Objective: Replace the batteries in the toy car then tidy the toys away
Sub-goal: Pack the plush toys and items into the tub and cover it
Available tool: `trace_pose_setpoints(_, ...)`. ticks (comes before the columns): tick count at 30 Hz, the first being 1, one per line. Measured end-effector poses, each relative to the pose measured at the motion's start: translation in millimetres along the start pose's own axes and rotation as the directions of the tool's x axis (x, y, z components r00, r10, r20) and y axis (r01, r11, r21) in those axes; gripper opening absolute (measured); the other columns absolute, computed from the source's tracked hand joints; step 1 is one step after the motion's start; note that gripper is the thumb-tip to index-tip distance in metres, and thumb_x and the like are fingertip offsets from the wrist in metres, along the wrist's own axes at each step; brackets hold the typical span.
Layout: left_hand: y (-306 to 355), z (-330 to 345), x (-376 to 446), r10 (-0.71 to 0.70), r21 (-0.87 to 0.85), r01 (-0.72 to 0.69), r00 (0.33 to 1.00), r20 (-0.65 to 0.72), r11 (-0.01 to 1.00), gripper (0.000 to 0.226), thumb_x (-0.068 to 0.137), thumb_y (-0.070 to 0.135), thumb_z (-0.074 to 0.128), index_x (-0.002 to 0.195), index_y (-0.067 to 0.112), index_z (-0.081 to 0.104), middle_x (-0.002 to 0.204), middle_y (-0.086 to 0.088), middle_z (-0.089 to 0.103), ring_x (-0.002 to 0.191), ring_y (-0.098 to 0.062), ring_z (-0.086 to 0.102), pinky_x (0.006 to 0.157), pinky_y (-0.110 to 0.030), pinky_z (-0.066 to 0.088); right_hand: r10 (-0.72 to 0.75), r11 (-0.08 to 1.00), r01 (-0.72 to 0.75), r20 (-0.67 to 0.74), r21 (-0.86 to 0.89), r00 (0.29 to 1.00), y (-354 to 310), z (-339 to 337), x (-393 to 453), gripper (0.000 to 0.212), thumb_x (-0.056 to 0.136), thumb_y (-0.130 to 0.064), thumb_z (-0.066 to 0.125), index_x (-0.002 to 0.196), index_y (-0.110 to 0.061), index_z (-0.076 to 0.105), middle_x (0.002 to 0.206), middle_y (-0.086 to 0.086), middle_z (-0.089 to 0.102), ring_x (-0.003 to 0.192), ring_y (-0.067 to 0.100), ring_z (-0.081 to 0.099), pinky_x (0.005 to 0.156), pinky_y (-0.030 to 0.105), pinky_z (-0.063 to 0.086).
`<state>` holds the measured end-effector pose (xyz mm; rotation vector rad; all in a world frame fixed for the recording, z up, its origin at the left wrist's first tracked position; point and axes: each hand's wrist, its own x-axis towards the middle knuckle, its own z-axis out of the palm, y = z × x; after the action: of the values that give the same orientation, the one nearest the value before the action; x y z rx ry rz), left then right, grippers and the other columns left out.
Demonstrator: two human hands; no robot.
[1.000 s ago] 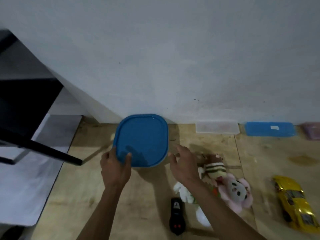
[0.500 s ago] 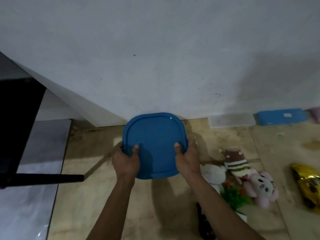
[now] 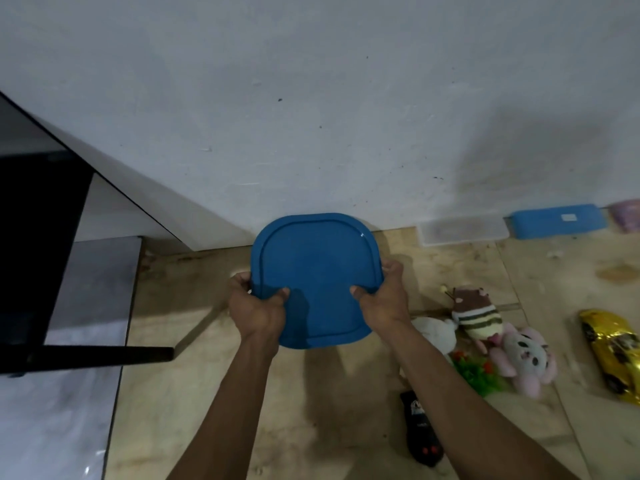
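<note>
A glossy yellow plastic toy car was seen at the right edge of the frame, lying on the pale tiled floor well apart from both hands. Near the centre of the frame, a blue rounded-square plastic lid was held at its two sides. Its left edge was gripped by the left hand, the thumb laid on the top face and the other fingers curled beneath. Its right edge was gripped by the right hand in the same manner, thumb on top and fingers wrapped round the rim. Whether a container sat under the lid could not be told.

To the right of the right forearm, a heap of soft toys was found on the floor: a brown plush bee with cream stripes, a pink-and-grey plush rabbit just beside it, a white plush toy partly hidden by the arm, and a small green plastic plant with red flowers. Below these, a black remote control with red buttons was lying partly under the forearm.

Along the foot of the white wall, in the upper right of the frame, a clear flat plastic box and a blue flat plastic box were set side by side. A black piece of furniture was seen at the left edge.
</note>
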<state>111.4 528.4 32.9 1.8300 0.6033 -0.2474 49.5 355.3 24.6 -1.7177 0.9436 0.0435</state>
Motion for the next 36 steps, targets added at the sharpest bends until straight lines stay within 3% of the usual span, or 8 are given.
trace_pose_setpoints(4, -4.9, -2.7, -0.9, 0.028, 0.020, -0.029, 1.000, 0.009, 0.999, 0.059, 0.071, 0.000, 0.087, 0.118, 0.012, 0.052, 0.111, 0.002, 0.059, 0.098, -0.019, 0.061, 0.078, -0.028, 0.053, -0.016, 1.000, 0.016, -0.020, -0.004, 1.000, 2.8, 4.3, -1.6, 0.051, 0.088, -0.009, 0.072, 0.121, -0.025, 0.036, 0.120, -0.001, 0.056, 0.107, 0.018, 0.058, 0.079, 0.030, 0.050)
trace_pose_setpoints(9, -7.7, -2.0, -7.6, 0.110, 0.097, -0.107, 0.994, -0.020, 0.989, 0.074, 0.068, 0.011, 0.091, 0.130, 0.013, 0.051, 0.124, -0.002, 0.061, 0.111, -0.022, 0.061, 0.094, -0.038, 0.056, -0.058, 0.998, 0.056, -0.068, -0.024, 0.996, 3.8, 15.2, -11.4, 0.059, 0.088, -0.017, 0.073, 0.133, -0.022, 0.036, 0.129, 0.002, 0.053, 0.118, 0.023, 0.056, 0.097, 0.049, 0.054)
trace_pose_setpoints(16, -3.1, -4.8, -24.2, 0.290, 0.159, -0.282, 0.956, -0.032, 0.946, 0.089, 0.069, 0.027, 0.090, 0.145, 0.020, 0.044, 0.137, 0.001, 0.059, 0.126, -0.021, 0.056, 0.101, -0.050, 0.053, -0.232, 0.968, 0.224, -0.063, -0.118, 0.971, -2.8, 11.1, -27.5, 0.089, 0.091, -0.023, 0.070, 0.158, -0.022, 0.012, 0.156, 0.002, 0.033, 0.143, 0.021, 0.034, 0.114, 0.048, 0.039)
trace_pose_setpoints(20, -4.7, -21.0, -55.4, 0.349, 0.208, -0.338, 0.937, -0.019, 0.918, 0.101, 0.063, 0.036, 0.093, 0.148, 0.023, 0.039, 0.139, 0.001, 0.057, 0.127, -0.022, 0.054, 0.101, -0.051, 0.052, -0.306, 0.947, 0.299, -0.047, -0.116, 0.951, 3.2, -9.3, -56.4, 0.095, 0.088, -0.027, 0.075, 0.159, -0.024, 0.012, 0.158, 0.001, 0.031, 0.144, 0.018, 0.033, 0.114, 0.041, 0.040)
trace_pose_setpoints(26, -53.2, -62.5, -141.6, 0.326, 0.296, -0.305, 0.945, -0.022, 0.905, 0.110, 0.065, 0.035, 0.093, 0.155, 0.019, 0.031, 0.150, -0.005, 0.046, 0.136, -0.026, 0.044, 0.108, -0.050, 0.045, -0.308, 0.948, 0.312, 0.063, -0.069, 0.949, 60.0, -36.2, -134.6, 0.101, 0.084, -0.027, 0.080, 0.160, -0.025, 0.012, 0.163, -0.005, 0.026, 0.149, 0.014, 0.026, 0.118, 0.039, 0.034)
trace_pose_setpoints(31, -114.1, -87.1, -187.6, 0.219, 0.402, -0.177, 0.974, -0.062, 0.898, 0.111, 0.064, 0.032, 0.094, 0.154, 0.014, 0.032, 0.150, -0.011, 0.046, 0.138, -0.032, 0.043, 0.108, -0.049, 0.043, -0.189, 0.971, 0.209, 0.163, -0.117, 0.968, 124.5, -33.4, -185.1, 0.104, 0.084, -0.029, 0.080, 0.160, -0.028, 0.010, 0.165, -0.009, 0.020, 0.150, 0.011, 0.021, 0.113, 0.025, 0.025)
trace_pose_setpoints(36, -149.5, -90.0, -189.6, 0.111, 0.481, -0.096, 0.994, -0.002, 0.871, 0.110, 0.063, 0.031, 0.094, 0.152, 0.011, 0.032, 0.148, -0.013, 0.046, 0.136, -0.034, 0.044, 0.105, -0.046, 0.043, -0.088, 0.966, 0.128, 0.179, -0.226, 0.980, 157.0, -23.1, -192.0, 0.107, 0.080, -0.027, 0.083, 0.159, -0.025, 0.010, 0.163, -0.002, 0.026, 0.147, 0.019, 0.031, 0.110, 0.033, 0.039)
